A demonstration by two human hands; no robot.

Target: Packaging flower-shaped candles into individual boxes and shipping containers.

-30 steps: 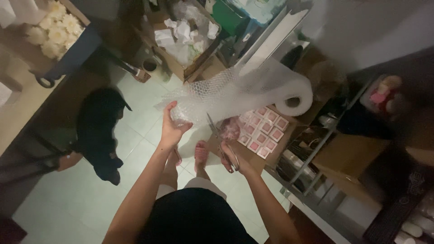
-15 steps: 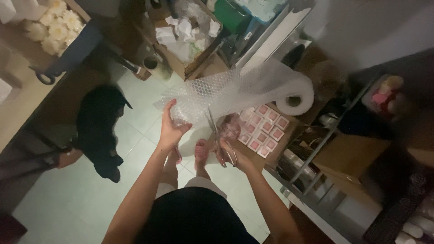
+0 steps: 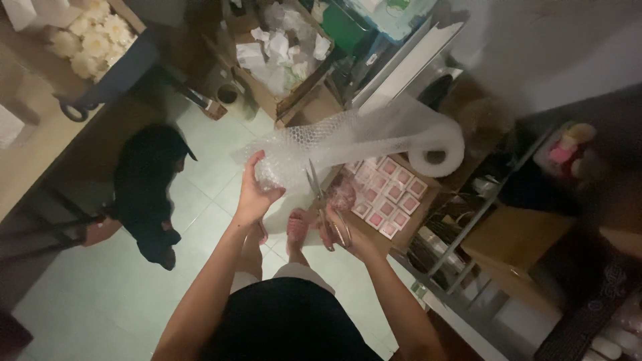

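My left hand [image 3: 255, 190] grips the free end of a sheet of clear bubble wrap [image 3: 334, 140], bunched around something I cannot make out. The sheet runs up and right to its roll [image 3: 436, 150], which rests on a shelf edge. My right hand [image 3: 346, 230] holds a pair of scissors [image 3: 319, 197] with the blades pointing up into the lower edge of the sheet, just right of my left hand. My feet in pink slippers stand on the pale green tiles below.
An open box of small pink and white square packets [image 3: 388, 197] lies under the roll. A cardboard box of crumpled paper [image 3: 281, 50] stands behind. A black bag [image 3: 144, 190] sits on the floor at left, with metal shelving [image 3: 461, 254] at right.
The scissors have moved slightly up into the bubble wrap. My left hand keeps its hold and has barely moved.
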